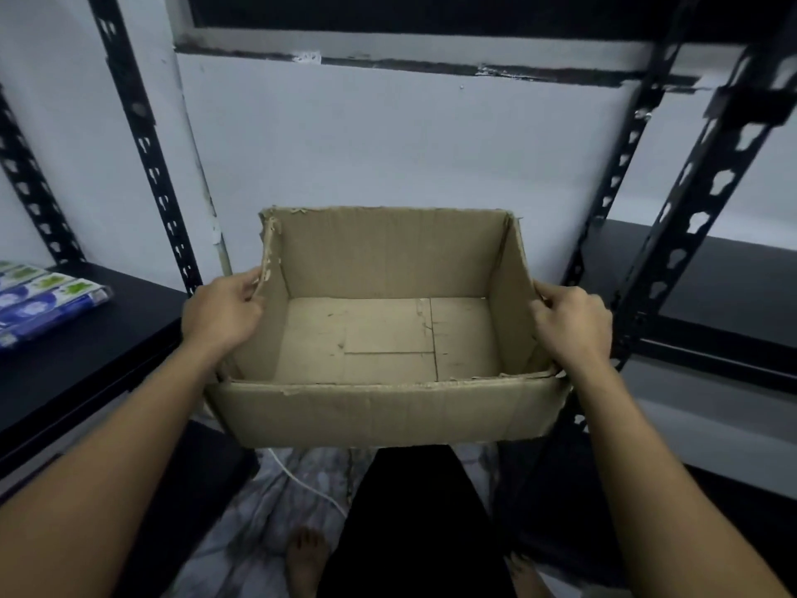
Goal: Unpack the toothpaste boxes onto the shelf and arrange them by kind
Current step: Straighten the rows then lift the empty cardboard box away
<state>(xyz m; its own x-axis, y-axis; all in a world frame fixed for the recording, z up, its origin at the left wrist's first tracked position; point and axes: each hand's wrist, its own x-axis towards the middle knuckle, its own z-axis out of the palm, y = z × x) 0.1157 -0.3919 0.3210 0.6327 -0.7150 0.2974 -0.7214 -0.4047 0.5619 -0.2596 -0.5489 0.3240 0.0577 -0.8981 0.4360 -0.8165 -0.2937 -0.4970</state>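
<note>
**shelfguy:** ok so what's closest to the camera?

**boxwatcher:** looking straight down there's a bare foot on a marbled floor, plus a white cable running across it.

**shelfguy:** and the hands?

**boxwatcher:** both are out front, holding a cardboard box up in the air. The left hand has its fingers curled over the rim of the left wall, and the right hand grips the right wall's rim the same way. Box is open on top with torn edges, and you can see its bare bottom.

**shelfguy:** where's the toothpaste then?

**boxwatcher:** the toothpaste boxes lie flat, side by side, on the black shelf off to the left. They're blue and white with green bits, in shiny wrap. There's a second shelf on the right, slotted uprights, and a white wall behind it all.
</note>
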